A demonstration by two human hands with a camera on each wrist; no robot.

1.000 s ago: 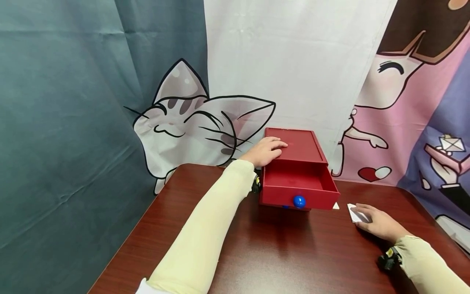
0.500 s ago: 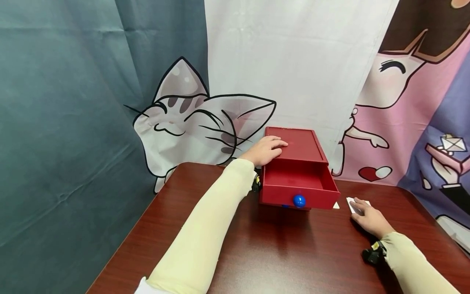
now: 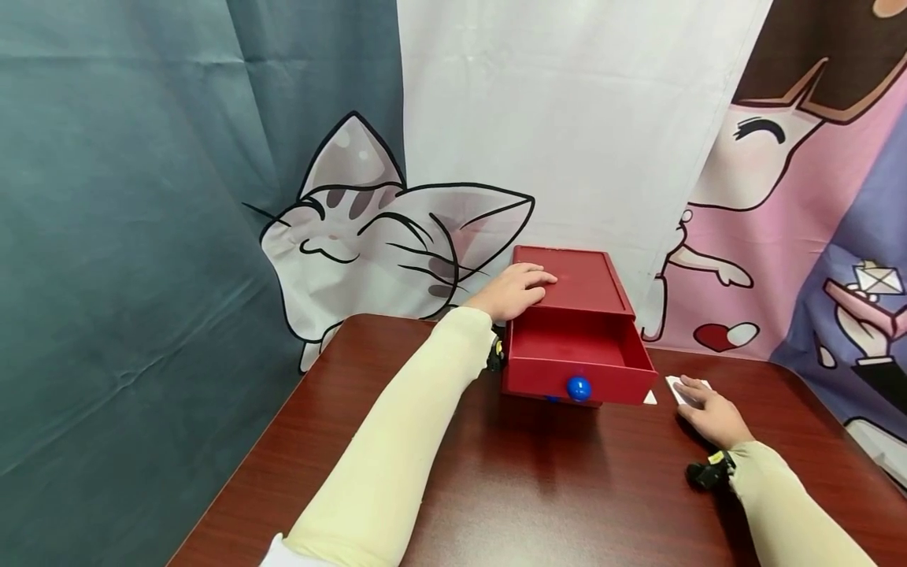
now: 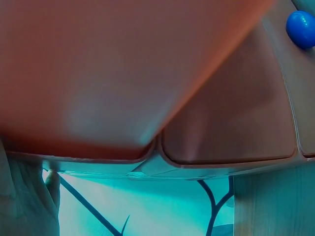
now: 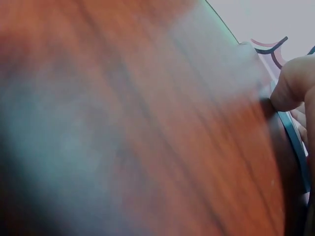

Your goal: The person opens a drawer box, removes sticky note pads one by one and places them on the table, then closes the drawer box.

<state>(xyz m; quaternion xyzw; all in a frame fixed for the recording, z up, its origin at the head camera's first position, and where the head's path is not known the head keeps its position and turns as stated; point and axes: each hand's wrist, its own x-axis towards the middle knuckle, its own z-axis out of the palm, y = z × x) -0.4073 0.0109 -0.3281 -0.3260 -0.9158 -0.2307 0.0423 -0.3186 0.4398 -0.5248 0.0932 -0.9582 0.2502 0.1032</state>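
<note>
In the head view a red drawer cabinet [image 3: 567, 279] stands at the back of the table, its top drawer [image 3: 577, 346] pulled out and bare inside. A blue round knob [image 3: 579, 388] sits on the drawer's front. My left hand [image 3: 513, 291] rests on the cabinet's top left edge, its fingers extended over the lid. At the right, my right hand [image 3: 714, 413] lies over a white flat rectangular thing [image 3: 676, 387] on the table. The right wrist view shows the thumb [image 5: 290, 86] against its thin dark edge [image 5: 294, 145]; fingers are partly seen behind.
A small white corner [image 3: 650, 398] of something pokes out beside the drawer, mostly hidden. Below the top drawer another blue knob [image 3: 553, 398] peeks out. The brown wooden table [image 3: 538, 496] ends at a printed curtain [image 3: 468, 118] behind.
My right hand has moved forward and slightly left, and the white flat thing has shifted a little the same way. My left hand, the cabinet and the drawer have stayed put.
</note>
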